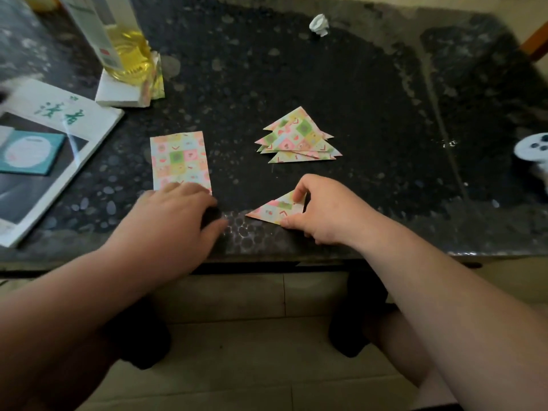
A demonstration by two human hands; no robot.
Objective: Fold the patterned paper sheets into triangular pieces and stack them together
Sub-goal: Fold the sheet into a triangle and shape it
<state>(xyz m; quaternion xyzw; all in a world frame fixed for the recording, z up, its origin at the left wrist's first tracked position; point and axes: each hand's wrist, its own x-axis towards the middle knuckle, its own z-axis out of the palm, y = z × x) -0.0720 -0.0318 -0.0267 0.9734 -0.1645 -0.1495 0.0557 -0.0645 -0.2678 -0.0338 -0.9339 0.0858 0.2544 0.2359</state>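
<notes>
A folded patterned triangle (274, 209) lies near the table's front edge. My right hand (323, 210) pinches its right corner between thumb and fingers. Further back sits a stack of several folded triangles (298, 137), fanned like a tree. To the left lies a pile of flat patterned sheets (179, 158). My left hand (175, 216) rests palm down over the near edge of that pile, fingers loosely bent; it is blurred and I cannot tell whether it holds a sheet.
The dark speckled table (326, 93) carries a magazine (44, 149) with a teal booklet at the left, a bottle of yellow liquid (127, 51) on a white block, a crumpled white paper (319, 25) at the back, and a white controller (533, 149) at the right edge.
</notes>
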